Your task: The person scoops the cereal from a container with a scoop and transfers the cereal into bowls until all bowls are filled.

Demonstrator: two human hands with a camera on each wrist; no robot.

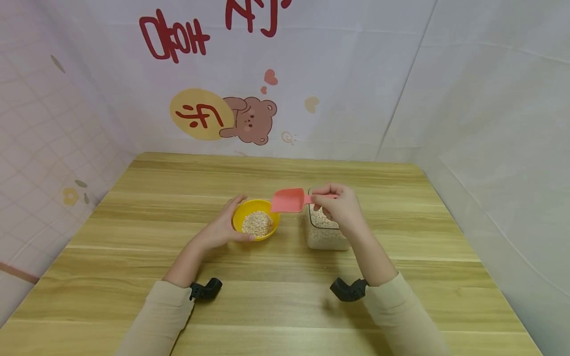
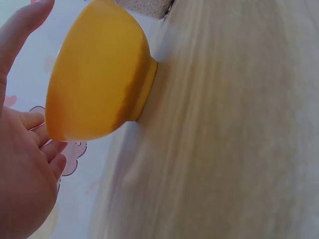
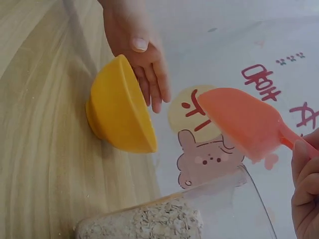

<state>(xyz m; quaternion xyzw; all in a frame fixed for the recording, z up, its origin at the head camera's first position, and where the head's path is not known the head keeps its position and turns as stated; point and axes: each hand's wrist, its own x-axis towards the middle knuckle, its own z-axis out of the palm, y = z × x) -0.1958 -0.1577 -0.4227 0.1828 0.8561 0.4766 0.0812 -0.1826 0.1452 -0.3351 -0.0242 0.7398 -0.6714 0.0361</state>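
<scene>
A yellow bowl (image 1: 238, 216) stands on the table with a heap of oat flakes (image 1: 257, 224) inside. My left hand (image 1: 221, 228) is spread around its left side, thumb near the front rim and fingers at the back. In the right wrist view those fingers look loosely extended beside the bowl (image 3: 117, 109). My right hand (image 1: 342, 206) pinches the handle of a pink scoop (image 1: 288, 200), holding it level, its lip over the bowl's right rim. The scoop's hollow looks bare in the head view. Beneath that hand stands a clear container (image 1: 327, 241) of oat flakes (image 3: 164, 219), partly hidden.
The wooden table (image 1: 267, 306) reaches back to a white cloth backdrop (image 1: 356, 74) printed with a bear and red characters. Cloth walls also stand at left and right. A few crumbs lie near the container. Black camera mounts (image 1: 207, 289) sit on both wrists.
</scene>
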